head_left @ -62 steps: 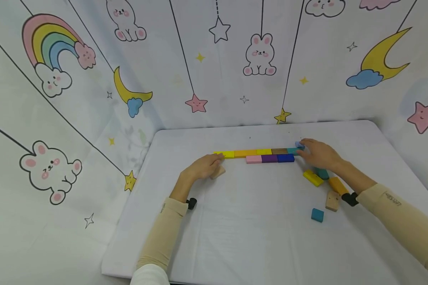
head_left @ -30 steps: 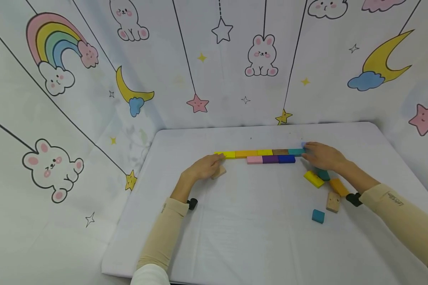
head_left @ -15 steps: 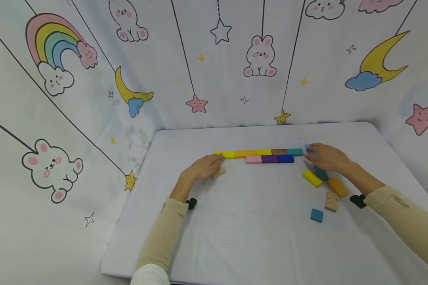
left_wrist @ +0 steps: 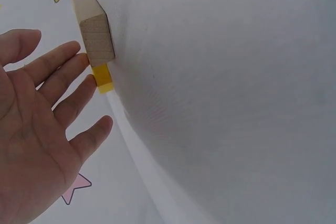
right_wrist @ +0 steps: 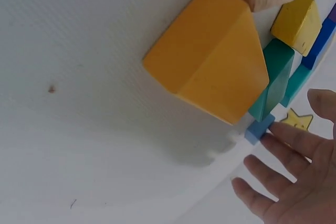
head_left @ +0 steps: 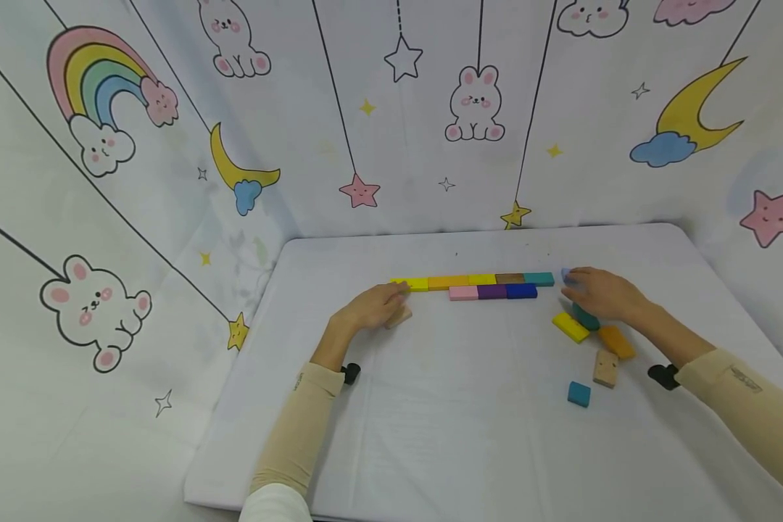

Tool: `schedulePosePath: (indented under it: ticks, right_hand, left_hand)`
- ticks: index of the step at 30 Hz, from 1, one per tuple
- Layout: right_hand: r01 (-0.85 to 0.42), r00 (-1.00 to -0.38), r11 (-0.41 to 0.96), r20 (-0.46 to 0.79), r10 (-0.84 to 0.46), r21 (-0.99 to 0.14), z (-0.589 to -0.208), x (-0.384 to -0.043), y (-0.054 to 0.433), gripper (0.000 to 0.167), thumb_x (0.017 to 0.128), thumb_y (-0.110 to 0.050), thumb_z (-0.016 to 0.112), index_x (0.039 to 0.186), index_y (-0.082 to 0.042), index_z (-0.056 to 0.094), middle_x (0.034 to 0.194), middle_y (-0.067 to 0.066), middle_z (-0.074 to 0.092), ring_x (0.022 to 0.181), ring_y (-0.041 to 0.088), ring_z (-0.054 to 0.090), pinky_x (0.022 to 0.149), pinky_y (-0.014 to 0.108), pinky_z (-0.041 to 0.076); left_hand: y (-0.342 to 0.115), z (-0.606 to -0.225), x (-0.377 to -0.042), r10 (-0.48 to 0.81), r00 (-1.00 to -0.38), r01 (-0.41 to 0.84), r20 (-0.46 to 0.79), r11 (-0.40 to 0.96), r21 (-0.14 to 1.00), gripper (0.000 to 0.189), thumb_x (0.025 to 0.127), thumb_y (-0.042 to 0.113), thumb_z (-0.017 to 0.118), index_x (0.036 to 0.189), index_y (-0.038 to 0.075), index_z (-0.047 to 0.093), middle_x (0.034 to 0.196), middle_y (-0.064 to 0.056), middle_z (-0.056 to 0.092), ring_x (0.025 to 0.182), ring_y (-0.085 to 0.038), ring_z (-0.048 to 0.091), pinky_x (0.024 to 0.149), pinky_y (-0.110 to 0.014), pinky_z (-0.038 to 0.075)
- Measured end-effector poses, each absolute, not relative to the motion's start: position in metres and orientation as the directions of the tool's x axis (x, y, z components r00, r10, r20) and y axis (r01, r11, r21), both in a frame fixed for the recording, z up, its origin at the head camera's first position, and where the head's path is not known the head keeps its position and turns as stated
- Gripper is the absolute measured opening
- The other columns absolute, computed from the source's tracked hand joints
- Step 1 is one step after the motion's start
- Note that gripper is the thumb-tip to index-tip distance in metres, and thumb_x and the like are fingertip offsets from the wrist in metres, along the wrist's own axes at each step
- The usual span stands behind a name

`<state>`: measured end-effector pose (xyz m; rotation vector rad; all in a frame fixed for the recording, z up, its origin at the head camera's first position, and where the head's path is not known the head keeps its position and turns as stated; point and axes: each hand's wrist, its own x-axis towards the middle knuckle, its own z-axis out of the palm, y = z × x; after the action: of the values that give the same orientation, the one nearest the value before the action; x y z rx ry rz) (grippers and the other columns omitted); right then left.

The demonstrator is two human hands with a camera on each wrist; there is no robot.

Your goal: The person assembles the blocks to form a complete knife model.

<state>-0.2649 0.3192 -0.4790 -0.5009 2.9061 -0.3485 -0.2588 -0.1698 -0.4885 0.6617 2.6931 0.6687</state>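
Observation:
My left hand (head_left: 373, 306) rests its fingertips at the yellow block (head_left: 416, 285) that ends the back row of coloured blocks. Its fingers look loosely extended in the left wrist view, with a plain wooden block (left_wrist: 96, 38) close beside them. My right hand (head_left: 602, 291) is just right of the teal block (head_left: 539, 279) at the row's other end. Its fingertips touch a small light blue block (right_wrist: 259, 129), with the thumb held apart from it. A shorter front row of a pink block (head_left: 463, 293), a purple block (head_left: 492, 292) and a dark blue block (head_left: 521, 291) lies against the back row.
Loose blocks lie below my right hand: a yellow block (head_left: 570, 328), a dark green block (head_left: 585, 316), an orange block (head_left: 616, 341), a wooden block (head_left: 605, 368) and a blue block (head_left: 578, 394). A patterned cloth backdrop (head_left: 404, 152) stands behind the white table (head_left: 431, 435).
My right hand has shifted right and slightly nearer, and the light blue block has moved with it away from the teal end of the row. My left hand has stayed in place.

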Motion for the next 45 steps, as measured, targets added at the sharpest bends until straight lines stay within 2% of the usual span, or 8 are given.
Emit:
schedulePosePath:
  ticks: [10,28,45]
  right_hand:
    - [-0.335,-0.922,0.904,-0.106,-0.373,-0.264,-0.478,-0.251,0.320,0.056,0.110,-0.033,0.054,0.144,0.011,0.054,0.147,0.037,0.049,0.135,0.057,0.046,0.109,0.071,0.038]
    - [-0.379,-0.906,0.886,-0.089,-0.414,-0.267,-0.479,-0.235,0.313,0.047,0.108,-0.022,0.056,0.143,0.009,0.056,0.145,0.032,0.055,0.135,0.054,0.049,0.110,0.068,0.040]
    - [-0.397,-0.898,0.868,-0.067,-0.434,-0.299,-0.478,-0.227,0.300,0.045,0.108,-0.022,0.056,0.144,0.006,0.057,0.147,0.030,0.054,0.138,0.054,0.047,0.112,0.069,0.038]
  left_hand:
    - [-0.169,-0.487,-0.258,0.502,-0.848,0.369,-0.169,0.789,0.492,0.054,0.113,0.036,0.039,0.160,0.010,0.042,0.165,-0.010,0.041,0.156,-0.028,0.031,0.128,-0.042,0.023]
    - [-0.171,-0.487,-0.257,0.481,-0.857,0.342,-0.186,0.801,0.491,0.056,0.113,0.041,0.041,0.161,0.014,0.041,0.165,-0.008,0.040,0.156,-0.027,0.031,0.128,-0.043,0.024]
    - [-0.171,-0.488,-0.258,0.488,-0.858,0.340,-0.159,0.773,0.536,0.055,0.115,0.040,0.032,0.159,0.011,0.044,0.165,-0.009,0.041,0.156,-0.028,0.030,0.129,-0.043,0.022]
